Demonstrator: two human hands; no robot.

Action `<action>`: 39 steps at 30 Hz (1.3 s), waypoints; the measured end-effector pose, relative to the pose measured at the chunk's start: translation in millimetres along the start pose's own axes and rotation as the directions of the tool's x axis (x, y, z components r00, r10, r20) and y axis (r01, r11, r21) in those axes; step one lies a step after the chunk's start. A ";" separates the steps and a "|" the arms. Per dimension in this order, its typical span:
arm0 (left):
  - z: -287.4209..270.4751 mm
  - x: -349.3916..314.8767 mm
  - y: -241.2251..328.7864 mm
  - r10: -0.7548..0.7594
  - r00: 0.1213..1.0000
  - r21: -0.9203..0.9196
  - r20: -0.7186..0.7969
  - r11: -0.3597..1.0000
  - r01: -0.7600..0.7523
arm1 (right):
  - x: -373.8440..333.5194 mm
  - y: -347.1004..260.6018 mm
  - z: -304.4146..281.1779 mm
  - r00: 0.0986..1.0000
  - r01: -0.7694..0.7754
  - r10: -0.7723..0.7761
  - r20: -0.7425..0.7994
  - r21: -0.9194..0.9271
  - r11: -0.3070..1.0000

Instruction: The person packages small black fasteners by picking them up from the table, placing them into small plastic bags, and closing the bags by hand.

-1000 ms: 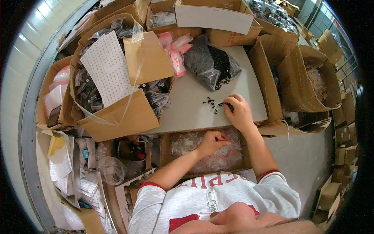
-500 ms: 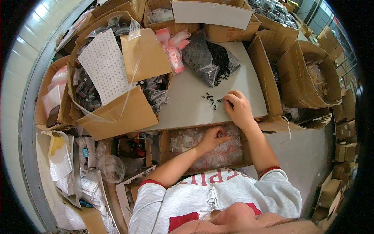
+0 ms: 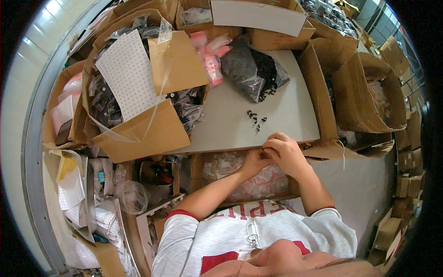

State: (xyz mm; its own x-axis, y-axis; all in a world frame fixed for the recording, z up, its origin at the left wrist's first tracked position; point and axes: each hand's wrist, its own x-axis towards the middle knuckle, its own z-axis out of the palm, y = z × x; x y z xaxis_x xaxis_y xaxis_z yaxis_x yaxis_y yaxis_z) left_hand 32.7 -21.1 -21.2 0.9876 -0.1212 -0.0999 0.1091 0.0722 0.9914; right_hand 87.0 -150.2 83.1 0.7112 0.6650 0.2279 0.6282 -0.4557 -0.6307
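My left hand (image 3: pixel 254 164) and my right hand (image 3: pixel 287 155) meet above the near edge of the white tabletop (image 3: pixel 217 128). Their fingertips are pinched together and touch; something small and dark shows between them, too small to name. A few tiny black parts (image 3: pixel 255 118) lie loose on the tabletop just beyond my hands. Farther back, a clear plastic bag (image 3: pixel 240 69) lies on its side, its mouth spilling a heap of the same black parts (image 3: pixel 266 69). Under my hands stands a cardboard box (image 3: pixel 197 174) with clear plastic bags (image 3: pixel 270 182) in it.
At the left, a large open carton (image 3: pixel 143 127) holds bagged dark parts and a white dotted sheet (image 3: pixel 127 76). Pink-and-white bags (image 3: pixel 212 69) lie beside it. Open cartons (image 3: pixel 364 99) line the right side, and more stand at the back. Papers (image 3: pixel 71 191) fill the lower left.
My right hand has drawn back from the loose black parts toward me and met my left hand. My left hand has moved slightly right and its fingers have come together with the right's.
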 end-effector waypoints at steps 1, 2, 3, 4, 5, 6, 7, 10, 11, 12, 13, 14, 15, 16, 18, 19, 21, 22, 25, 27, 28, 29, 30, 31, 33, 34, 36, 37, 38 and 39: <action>0.1 -1.0 3.0 -0.042 0.999 -0.070 0.003 0.997 0.042 | -1.1 -3.9 -2.8 0.998 -0.029 0.029 0.050 0.005 1.000; -0.2 -1.7 4.1 -0.083 0.997 -0.140 0.009 0.987 0.083 | -2.0 -6.1 -4.3 0.998 -0.027 0.026 0.051 0.006 1.000; -0.6 -1.9 4.2 -0.081 0.997 -0.141 0.008 0.987 0.081 | -3.1 -7.9 -6.4 0.997 -0.050 0.048 0.054 0.023 0.998; -1.2 -2.0 3.9 -0.095 0.995 -0.158 0.031 0.983 0.099 | -4.3 -8.7 -7.5 0.996 -0.073 0.070 0.056 0.041 0.996; -1.9 -2.1 3.9 -0.108 0.993 -0.175 0.053 0.978 0.116 | -5.5 -8.4 -8.0 0.996 -0.071 0.069 0.058 0.040 0.997; -2.6 -2.3 5.9 -0.107 0.993 -0.177 0.054 0.978 0.115 | -7.3 -7.1 -9.3 0.993 -0.082 0.078 0.083 0.044 0.996; -4.4 -3.3 9.1 -0.083 0.993 -0.114 0.079 0.989 0.091 | -9.3 -5.6 -10.5 0.990 -0.093 0.087 0.109 0.047 0.995; -10.3 -6.2 3.2 0.012 0.982 -0.102 0.189 0.995 0.007 | -16.1 -0.1 -11.5 0.971 0.051 -0.044 0.237 -0.023 0.998; -13.0 -7.4 -0.3 0.086 0.960 -0.156 0.268 0.987 -0.045 | -16.5 -3.6 -13.4 0.970 0.053 -0.046 0.238 -0.024 0.998; -15.5 -10.6 17.5 0.018 0.947 -0.199 0.322 0.979 0.049 | -16.8 -8.5 -16.8 0.954 0.107 -0.099 0.282 -0.015 0.994; -17.2 -11.3 17.0 0.019 0.946 -0.199 0.323 0.979 0.048 | -17.5 -11.2 -18.4 0.933 0.160 -0.151 0.326 -0.002 0.987; -18.0 -12.2 16.0 0.018 0.926 -0.203 0.377 0.977 0.063 | -19.0 -9.7 -17.6 0.926 0.163 -0.147 0.348 -0.018 0.986; -18.2 -13.2 19.6 0.020 0.903 -0.207 0.430 0.975 0.077 | -18.3 -11.5 -18.6 0.926 0.165 -0.148 0.349 -0.019 0.986; -17.1 -14.5 24.0 0.022 0.903 -0.207 0.428 0.975 0.074 | -17.1 -14.7 -20.3 0.940 0.180 -0.170 0.295 -0.007 0.984; -12.9 -17.6 36.1 0.190 0.971 -0.143 0.146 0.975 -0.169 | -16.0 -14.4 -21.4 0.952 0.197 -0.192 0.239 0.000 0.980; -12.2 -19.0 38.6 0.194 0.970 -0.143 0.147 0.974 -0.174 | -16.3 -10.4 -20.7 0.966 0.184 -0.186 0.182 0.026 0.983; -13.7 -22.8 43.0 0.209 0.978 -0.084 0.013 0.975 -0.207 | -15.5 -7.6 -22.5 0.976 0.175 -0.180 0.123 0.050 0.983; -15.0 -24.5 50.3 0.308 0.951 -0.011 -0.002 0.951 -0.308 | -14.6 -7.8 -24.3 0.973 0.202 -0.205 0.110 0.041 0.979; -20.0 -26.6 52.4 0.404 0.915 0.144 -0.017 0.906 -0.398 | -12.1 -12.3 -27.3 0.976 0.194 -0.198 0.096 0.048 0.980; -21.5 -29.4 60.4 0.418 0.907 0.197 -0.038 0.893 -0.404 | -9.9 -15.9 -26.5 0.982 0.159 -0.164 0.095 0.061 0.985; -21.7 -29.7 63.7 0.429 0.901 0.250 -0.056 0.880 -0.403 | -8.2 -17.7 -25.6 0.983 0.153 -0.158 0.093 0.055 0.987; -21.1 -29.7 62.8 0.435 0.899 0.250 -0.057 0.878 -0.409 | -7.0 -18.6 -25.4 0.984 0.148 -0.152 0.090 0.050 0.988; -20.4 -30.8 60.6 0.460 0.883 0.293 -0.096 0.861 -0.417 | -6.1 -18.1 -24.6 0.983 0.153 -0.157 0.090 0.046 0.987; -20.0 -31.4 58.8 0.485 0.864 0.336 -0.132 0.843 -0.421 | -5.3 -16.8 -23.6 0.979 0.183 -0.183 0.092 0.012 0.983; -20.8 -31.3 57.4 0.530 0.835 0.371 -0.148 0.813 -0.449 | -1.2 -16.9 -24.0 0.972 0.218 -0.215 0.094 -0.024 0.976; -21.3 -31.2 56.7 0.568 0.807 0.406 -0.161 0.784 -0.470 | 1.6 -18.0 -24.7 0.969 0.217 -0.215 0.120 -0.004 0.976; -21.9 -30.0 55.2 0.604 0.774 0.423 -0.188 0.761 -0.491 | 7.9 -19.1 -25.8 0.965 0.221 -0.220 0.144 0.013 0.975; -22.0 -29.7 55.4 0.635 0.744 0.439 -0.211 0.741 -0.508 | 11.5 -19.0 -26.0 0.960 0.229 -0.232 0.156 0.040 0.973; -22.0 -30.2 56.1 0.640 0.739 0.440 -0.212 0.738 -0.512 | 14.6 -19.6 -26.4 0.955 0.237 -0.245 0.168 0.066 0.969; -22.5 -30.1 56.8 0.650 0.720 0.437 -0.242 0.736 -0.517 | 17.8 -21.0 -27.0 0.953 0.244 -0.251 0.167 0.062 0.968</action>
State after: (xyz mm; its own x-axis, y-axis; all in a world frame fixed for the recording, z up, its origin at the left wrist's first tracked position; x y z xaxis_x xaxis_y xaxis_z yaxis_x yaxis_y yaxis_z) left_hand 11.7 8.9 36.2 0.8093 0.1995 0.5524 -0.4801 -0.3171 0.8179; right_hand 95.0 -144.7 120.4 0.4678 0.8474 0.2513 0.7615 -0.2421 -0.6013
